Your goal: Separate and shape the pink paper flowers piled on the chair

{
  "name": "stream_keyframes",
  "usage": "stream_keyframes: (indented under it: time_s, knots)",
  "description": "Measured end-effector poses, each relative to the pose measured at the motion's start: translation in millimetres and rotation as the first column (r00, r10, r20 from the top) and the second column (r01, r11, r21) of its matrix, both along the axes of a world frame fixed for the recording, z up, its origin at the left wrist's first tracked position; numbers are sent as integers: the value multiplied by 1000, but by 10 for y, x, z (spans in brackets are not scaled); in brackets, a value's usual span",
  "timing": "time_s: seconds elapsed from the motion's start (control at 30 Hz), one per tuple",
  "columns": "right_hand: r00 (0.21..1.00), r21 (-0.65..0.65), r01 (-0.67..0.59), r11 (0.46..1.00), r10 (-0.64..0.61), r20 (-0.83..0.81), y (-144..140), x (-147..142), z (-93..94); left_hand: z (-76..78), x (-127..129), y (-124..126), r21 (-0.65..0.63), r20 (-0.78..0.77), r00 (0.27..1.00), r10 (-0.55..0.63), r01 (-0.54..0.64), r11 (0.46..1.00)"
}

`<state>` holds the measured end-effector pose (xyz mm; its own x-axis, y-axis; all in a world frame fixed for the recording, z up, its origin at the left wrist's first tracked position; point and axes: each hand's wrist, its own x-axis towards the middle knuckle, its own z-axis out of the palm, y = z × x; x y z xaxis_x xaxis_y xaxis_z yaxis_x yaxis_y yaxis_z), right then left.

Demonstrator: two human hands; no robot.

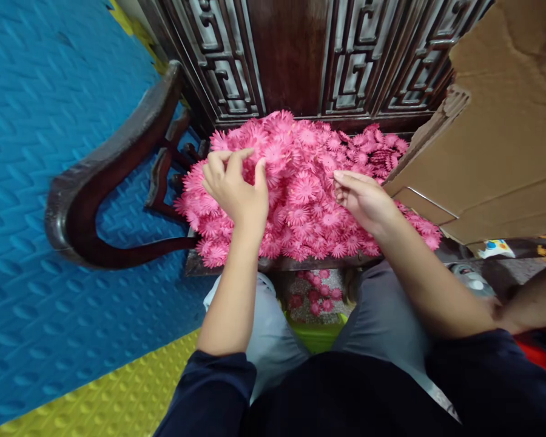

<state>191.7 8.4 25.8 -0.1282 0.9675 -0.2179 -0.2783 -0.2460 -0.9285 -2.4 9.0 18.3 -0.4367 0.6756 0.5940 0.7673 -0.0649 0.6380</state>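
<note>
A broad heap of pink artificial flower heads (304,189) covers the seat of a dark carved wooden bench. Over the left part of the heap is my left hand (239,191), its fingers curved and the thumb held apart, with nothing visible between them. My right hand (364,199) hovers above the right part of the pile, thumb and forefinger pressed together and the other fingers curled. Whatever is in that pinch, if anything, is too small to make out.
A curved wooden armrest (104,158) stands at the left, over blue foam mats (22,291). Large brown cardboard (505,139) leans at the right. Loose pink flowers (321,291) lie on the floor between my knees. Another person's arm (539,297) shows at the right edge.
</note>
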Motion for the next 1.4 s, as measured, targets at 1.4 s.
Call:
stream_keyframes:
  time_s: [1.4]
  knots:
    - [985, 238, -41, 970, -1, 174, -66, -31, 1, -25, 487, -157, 37, 274, 789, -550, 563, 826]
